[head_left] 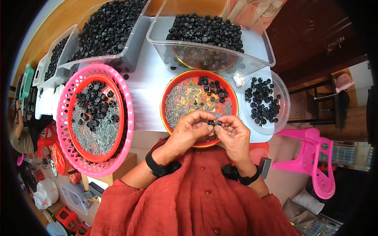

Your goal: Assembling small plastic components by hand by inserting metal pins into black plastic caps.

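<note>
My left hand (191,129) and my right hand (235,135) meet over the near side of a round red tray with a gold rim (162,91). Small black plastic parts (215,123) sit between the fingertips, pinched from both sides; how many there are is partly hidden. Thin silvery metal pieces like nails or screws (178,103) cover much of the tray. At its far right lies a cluster of black plastic caps (215,89). Each wrist wears a black strap.
Left stands a pink lattice basket (63,122) holding a red tray (73,131) of caps and metal pieces. Clear bins (252,63) of black parts line the back. A clear round tub (284,104) with black pieces stands right, near a pink plastic chair (301,151).
</note>
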`<action>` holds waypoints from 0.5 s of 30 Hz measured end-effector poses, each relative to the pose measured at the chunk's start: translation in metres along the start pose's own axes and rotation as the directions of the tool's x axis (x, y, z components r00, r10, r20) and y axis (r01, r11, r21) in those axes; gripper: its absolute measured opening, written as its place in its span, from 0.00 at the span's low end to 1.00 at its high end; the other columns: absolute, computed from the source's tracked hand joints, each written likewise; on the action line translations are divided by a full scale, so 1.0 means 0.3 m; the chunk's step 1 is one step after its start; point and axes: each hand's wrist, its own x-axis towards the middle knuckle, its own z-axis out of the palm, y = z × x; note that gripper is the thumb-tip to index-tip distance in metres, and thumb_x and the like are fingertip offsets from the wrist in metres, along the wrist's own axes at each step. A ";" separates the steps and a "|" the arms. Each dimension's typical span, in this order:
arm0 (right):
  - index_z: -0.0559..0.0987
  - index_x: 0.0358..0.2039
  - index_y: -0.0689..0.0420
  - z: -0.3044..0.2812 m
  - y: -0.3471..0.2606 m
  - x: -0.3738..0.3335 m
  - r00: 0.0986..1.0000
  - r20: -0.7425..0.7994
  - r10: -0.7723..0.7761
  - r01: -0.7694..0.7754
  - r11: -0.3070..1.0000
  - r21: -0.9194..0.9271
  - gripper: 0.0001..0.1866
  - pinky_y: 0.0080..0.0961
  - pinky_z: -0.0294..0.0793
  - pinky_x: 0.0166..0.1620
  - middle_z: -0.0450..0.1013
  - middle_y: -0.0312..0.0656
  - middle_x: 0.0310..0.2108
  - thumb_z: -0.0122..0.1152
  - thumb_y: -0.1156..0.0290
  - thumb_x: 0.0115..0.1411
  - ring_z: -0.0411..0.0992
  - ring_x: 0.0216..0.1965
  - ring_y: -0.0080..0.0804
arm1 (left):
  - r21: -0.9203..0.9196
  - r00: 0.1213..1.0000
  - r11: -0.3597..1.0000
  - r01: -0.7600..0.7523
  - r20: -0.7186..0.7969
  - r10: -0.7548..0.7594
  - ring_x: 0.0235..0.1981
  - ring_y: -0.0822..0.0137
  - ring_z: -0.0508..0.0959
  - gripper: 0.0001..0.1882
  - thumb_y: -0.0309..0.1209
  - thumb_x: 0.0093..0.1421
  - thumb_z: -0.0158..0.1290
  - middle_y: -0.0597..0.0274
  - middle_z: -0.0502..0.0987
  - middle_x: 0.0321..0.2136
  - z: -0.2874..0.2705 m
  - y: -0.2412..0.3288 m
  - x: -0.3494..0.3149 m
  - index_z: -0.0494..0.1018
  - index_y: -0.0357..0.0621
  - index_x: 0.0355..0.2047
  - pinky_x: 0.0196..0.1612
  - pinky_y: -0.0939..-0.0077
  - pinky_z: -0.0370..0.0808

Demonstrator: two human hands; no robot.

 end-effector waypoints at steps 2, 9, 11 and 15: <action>0.73 0.38 0.66 -0.007 -0.002 -0.001 1.000 0.021 0.001 -0.002 0.999 0.044 0.10 0.14 0.73 0.34 0.71 0.37 0.31 0.55 0.84 0.53 0.71 0.31 0.19 | -0.007 1.000 1.000 0.007 0.009 -0.007 0.33 0.77 0.75 0.11 0.21 0.58 0.49 0.63 0.75 0.33 -0.002 -0.010 0.001 0.68 0.37 0.43 0.39 0.83 0.74; 0.72 0.42 0.68 -0.034 -0.014 -0.002 0.997 0.068 0.042 -0.048 0.996 0.081 0.12 0.16 0.73 0.38 0.73 0.40 0.33 0.53 0.83 0.56 0.72 0.33 0.21 | -0.006 0.999 1.000 0.030 -0.012 -0.030 0.32 0.78 0.74 0.09 0.20 0.58 0.49 0.64 0.74 0.33 0.018 -0.005 0.005 0.68 0.38 0.40 0.38 0.84 0.74; 0.72 0.42 0.68 -0.042 -0.005 -0.004 0.997 0.074 0.035 -0.040 0.996 0.077 0.12 0.16 0.73 0.38 0.73 0.40 0.33 0.53 0.83 0.56 0.72 0.34 0.21 | 0.015 1.000 1.000 0.018 -0.009 -0.018 0.32 0.78 0.74 0.07 0.20 0.58 0.49 0.65 0.74 0.33 0.019 -0.007 0.005 0.68 0.39 0.38 0.38 0.84 0.74; 0.72 0.42 0.68 -0.040 -0.009 -0.007 0.996 0.082 0.028 -0.034 0.997 0.069 0.12 0.15 0.73 0.39 0.73 0.40 0.33 0.54 0.83 0.56 0.72 0.34 0.21 | 0.041 1.000 0.999 -0.028 0.013 0.027 0.31 0.78 0.74 0.03 0.20 0.57 0.49 0.65 0.73 0.30 0.012 -0.013 0.014 0.68 0.39 0.33 0.37 0.83 0.74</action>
